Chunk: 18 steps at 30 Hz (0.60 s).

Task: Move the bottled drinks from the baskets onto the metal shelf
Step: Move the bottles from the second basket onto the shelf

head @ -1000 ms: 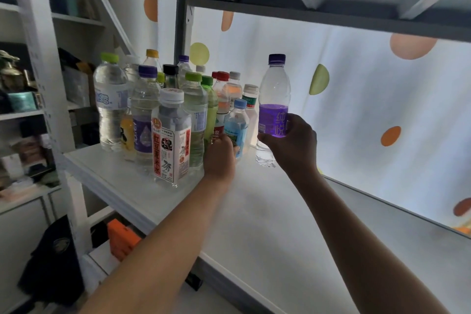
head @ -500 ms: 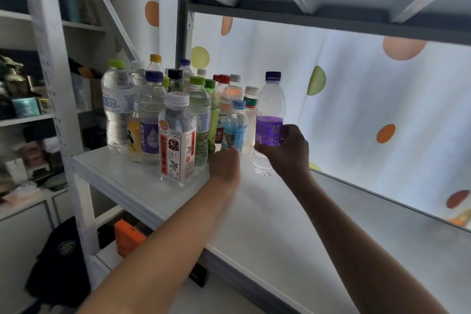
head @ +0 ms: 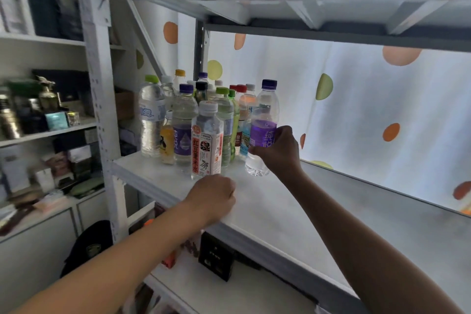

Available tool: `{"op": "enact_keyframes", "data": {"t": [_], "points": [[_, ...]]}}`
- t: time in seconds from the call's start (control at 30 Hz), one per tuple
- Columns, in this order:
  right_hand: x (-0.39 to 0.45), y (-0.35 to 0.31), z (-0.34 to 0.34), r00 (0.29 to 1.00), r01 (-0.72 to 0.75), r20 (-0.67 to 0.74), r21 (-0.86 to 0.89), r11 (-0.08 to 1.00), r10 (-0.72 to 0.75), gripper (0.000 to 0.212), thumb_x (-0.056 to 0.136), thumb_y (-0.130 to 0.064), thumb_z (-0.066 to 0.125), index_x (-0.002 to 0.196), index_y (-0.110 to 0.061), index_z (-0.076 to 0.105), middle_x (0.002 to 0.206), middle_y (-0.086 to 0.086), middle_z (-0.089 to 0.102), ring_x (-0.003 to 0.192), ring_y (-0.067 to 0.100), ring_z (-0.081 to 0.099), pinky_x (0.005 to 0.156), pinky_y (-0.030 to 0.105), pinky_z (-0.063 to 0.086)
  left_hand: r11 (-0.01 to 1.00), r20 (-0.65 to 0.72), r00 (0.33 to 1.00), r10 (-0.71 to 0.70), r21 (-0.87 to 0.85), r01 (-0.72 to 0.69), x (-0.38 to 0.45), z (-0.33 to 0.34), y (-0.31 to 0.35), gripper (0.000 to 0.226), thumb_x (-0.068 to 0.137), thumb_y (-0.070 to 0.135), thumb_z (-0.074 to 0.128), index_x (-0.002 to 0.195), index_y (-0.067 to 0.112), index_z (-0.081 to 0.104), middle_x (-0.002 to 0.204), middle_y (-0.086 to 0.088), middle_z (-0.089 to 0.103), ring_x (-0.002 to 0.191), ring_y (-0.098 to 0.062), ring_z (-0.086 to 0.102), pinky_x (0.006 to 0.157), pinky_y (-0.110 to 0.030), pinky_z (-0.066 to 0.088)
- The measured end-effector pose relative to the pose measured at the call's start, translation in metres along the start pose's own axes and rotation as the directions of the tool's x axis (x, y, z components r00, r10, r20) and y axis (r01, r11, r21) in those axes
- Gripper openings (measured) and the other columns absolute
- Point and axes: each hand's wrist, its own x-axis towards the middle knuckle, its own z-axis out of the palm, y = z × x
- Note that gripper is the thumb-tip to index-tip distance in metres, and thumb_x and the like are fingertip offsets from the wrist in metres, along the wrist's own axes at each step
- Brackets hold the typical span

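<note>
Fingers [head: 257, 150] of the right hand [head: 279, 151] were seen curled round the purple-label bottle [head: 262, 127], gripped at the lower edge of its label. That bottle was held upright with its base on or just above the metal shelf [head: 293, 211]; contact could not be judged. It was placed at the right edge of the bottle cluster [head: 193, 120], just beside a small blue-label bottle [head: 245, 140].

The left hand [head: 212, 197] was noted as loosely clenched with nothing visibly held, positioned over the front part of the shelf, just in front of the white-cap bottle [head: 207, 140] with a red-and-white label. Both forearms were extended from the lower frame toward the shelf.

The cluster was found standing upright at the left end of the shelf: clear bottles with green, purple, yellow, red, black and grey caps, packed close together. A large green-cap water bottle [head: 152, 117] was recorded at the far left, a small yellow-label bottle [head: 167, 140] beside it.

Behind the shelf a white curtain [head: 356, 115] with orange and green spots was lit from behind. To the left, a white shelving unit [head: 46, 132] with blurred items was observed. A black box [head: 216, 257] was seen on the lower level beneath the shelf.
</note>
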Motion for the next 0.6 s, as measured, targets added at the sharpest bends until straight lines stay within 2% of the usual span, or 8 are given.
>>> {"op": "enact_keyframes", "data": {"t": [0.1, 0.3, 0.37, 0.6], "points": [[-0.004, -0.005, 0.013, 1.0, -0.021, -0.015, 0.006, 1.0, 0.022, 0.071, 0.055, -0.033, 0.093, 0.103, -0.016, 0.044, 0.091, -0.003, 0.058, 0.078, 0.015, 0.058, 0.055, 0.021, 0.04, 0.997, -0.109, 0.994, 0.005, -0.071, -0.013, -0.027, -0.013, -0.014, 0.018, 0.092, 0.027, 0.051, 0.083, 0.014, 0.061, 0.093, -0.006, 0.065, 0.088, -0.023, 0.06, 0.077, -0.034, 0.049], [-0.01, -0.002, 0.04, 0.998, -0.062, -0.028, 0.03, 0.998, 0.063, 0.069, 0.057, -0.032, 0.092, 0.101, -0.016, 0.043, 0.09, 0.0, 0.058, 0.078, 0.021, 0.059, 0.053, 0.023, 0.038, 0.995, -0.297, 0.955, -0.017, -0.099, -0.013, -0.052, -0.026, -0.04, 0.021, 0.093, 0.028, 0.049, 0.089, 0.014, 0.066, 0.088, 0.001, 0.065, 0.081, -0.019, 0.06, 0.07, -0.035, 0.048], [-0.006, -0.003, 0.047, 0.995, -0.086, -0.037, 0.05, 0.995, 0.088, 0.068, 0.056, -0.03, 0.092, 0.101, -0.016, 0.042, 0.091, 0.0, 0.057, 0.081, 0.023, 0.06, 0.054, 0.024, 0.038, 0.996, -0.316, 0.948, -0.037, -0.091, 0.009, -0.056, -0.028, -0.047, 0.023, 0.094, 0.029, 0.048, 0.091, 0.015, 0.066, 0.089, 0.004, 0.065, 0.083, -0.017, 0.06, 0.072, -0.035, 0.049], [0.005, -0.01, 0.065, 0.992, -0.123, -0.03, -0.001, 0.992, 0.123, 0.078, 0.061, -0.033, 0.093, 0.115, -0.008, 0.043, 0.11, 0.013, 0.06, 0.093, 0.032, 0.064, 0.075, 0.041, 0.057, 0.984, -0.319, 0.936, -0.15, -0.142, 0.11, -0.068, -0.031, -0.063, 0.019, 0.092, 0.029, 0.051, 0.081, 0.021, 0.064, 0.079, 0.009, 0.061, 0.074, -0.011, 0.056, 0.066, -0.031, 0.047]]}}
